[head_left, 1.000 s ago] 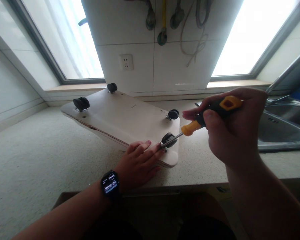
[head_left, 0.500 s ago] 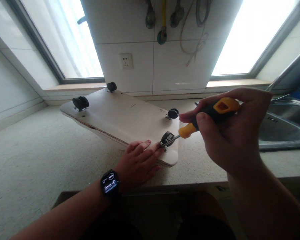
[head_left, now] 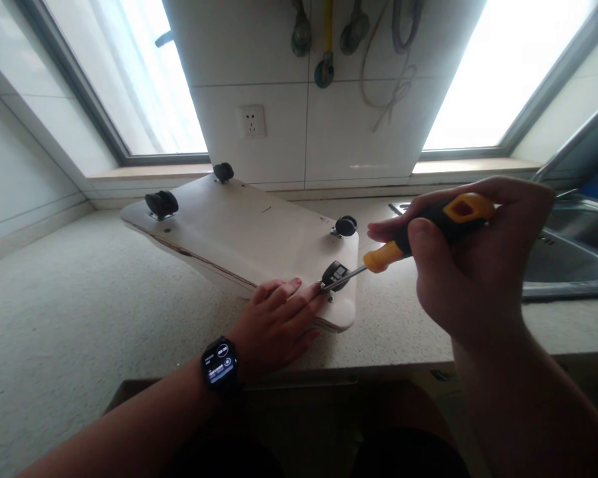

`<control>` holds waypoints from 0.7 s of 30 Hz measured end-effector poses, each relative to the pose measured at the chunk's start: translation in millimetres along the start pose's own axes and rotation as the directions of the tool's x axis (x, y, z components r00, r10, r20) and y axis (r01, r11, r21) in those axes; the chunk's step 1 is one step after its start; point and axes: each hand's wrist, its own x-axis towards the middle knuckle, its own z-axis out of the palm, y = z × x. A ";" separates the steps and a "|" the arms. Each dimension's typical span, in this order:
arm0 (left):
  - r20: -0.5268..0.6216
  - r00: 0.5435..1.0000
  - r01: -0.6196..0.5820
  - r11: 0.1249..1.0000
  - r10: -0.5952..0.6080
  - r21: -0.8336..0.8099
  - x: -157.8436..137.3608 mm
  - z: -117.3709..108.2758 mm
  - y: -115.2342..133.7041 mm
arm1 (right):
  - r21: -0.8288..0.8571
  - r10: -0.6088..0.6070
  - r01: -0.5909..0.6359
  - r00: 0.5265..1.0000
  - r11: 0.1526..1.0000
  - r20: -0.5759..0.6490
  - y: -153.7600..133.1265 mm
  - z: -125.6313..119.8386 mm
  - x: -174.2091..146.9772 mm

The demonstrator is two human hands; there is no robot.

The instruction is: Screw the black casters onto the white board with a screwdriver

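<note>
A white panel (head_left: pixel 249 219) with black casters on its upward face lies tilted on the counter. My right hand (head_left: pixel 471 265) is wrapped round the yellow-and-black handle of a screwdriver (head_left: pixel 385 256). Its shaft slants down to the left past the near right caster (head_left: pixel 335 274), the tip at that caster's metal base beside my left fingertips. Stretched over the panel's near edge, my left hand (head_left: pixel 282 318) lies with fingers extended, touching the surface by the caster. Whether a small screw sits at the fingertips is hidden. Another caster (head_left: pixel 346 226) stands behind, and two more (head_left: pixel 162 203) at the far left.
The speckled counter (head_left: pixel 80 312) runs under the panel. A metal sink (head_left: pixel 573 259) is at the right. On the tiled wall behind are a socket (head_left: pixel 252 121), valves (head_left: pixel 323 72) and a loose cord (head_left: pixel 389 103). Windows flank it.
My right hand and the screwdriver handle have shifted slightly right, showing more shaft between handle and caster. My left hand and the panel stay in place.
</note>
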 end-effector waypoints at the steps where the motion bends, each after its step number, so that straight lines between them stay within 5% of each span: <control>1: -0.002 1.000 -0.001 1.000 0.001 0.000 0.2 -0.1 0.0 | 0.002 0.005 -0.005 1.000 1.000 -0.006 1.4 -0.1 -0.1; 21: -0.012 1.000 -0.004 1.000 0.004 0.018 1.4 -1.6 0.7 | 0.009 -0.007 0.008 0.996 1.000 -0.084 10.7 2.1 -3.6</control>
